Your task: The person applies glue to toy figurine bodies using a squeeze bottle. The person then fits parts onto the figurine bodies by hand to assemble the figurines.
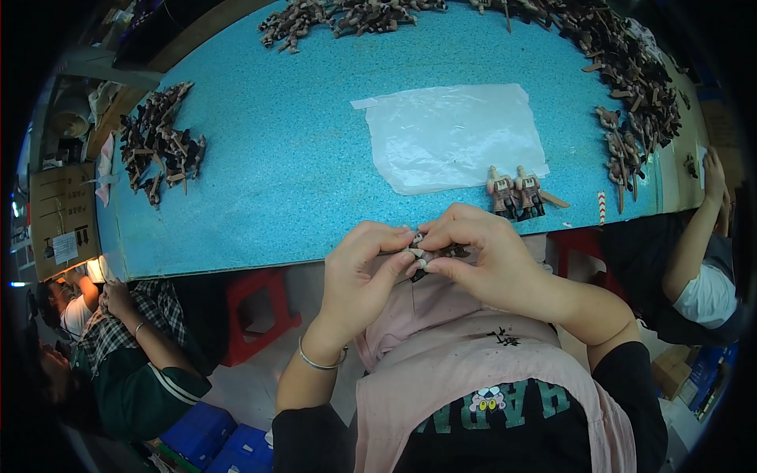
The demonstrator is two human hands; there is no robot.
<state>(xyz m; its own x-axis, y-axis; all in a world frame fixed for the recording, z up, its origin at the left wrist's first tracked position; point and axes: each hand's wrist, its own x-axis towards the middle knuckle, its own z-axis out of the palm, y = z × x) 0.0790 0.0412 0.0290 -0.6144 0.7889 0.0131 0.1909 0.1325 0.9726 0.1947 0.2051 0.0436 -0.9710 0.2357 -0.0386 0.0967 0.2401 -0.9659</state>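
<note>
Just off the front edge of the blue table, above my lap, my left hand [359, 272] and my right hand [485, 256] pinch a small figurine [426, 255] between thumbs and fingertips. It has pale and dark parts, mostly covered by my fingers. Beyond my right hand, two figurines [515, 191] with reddish-brown bodies and dark legs lie side by side at the lower right corner of a clear plastic sheet [445, 134]. A flat tan piece [555, 200] sticks out beside them.
The blue table [276, 158] carries heaps of figurines at its left [162, 142], far side [347, 20] and right [639, 94]. People sit close on both sides; a red stool [256, 311] stands at left. A cardboard box [63, 213] is at the far left.
</note>
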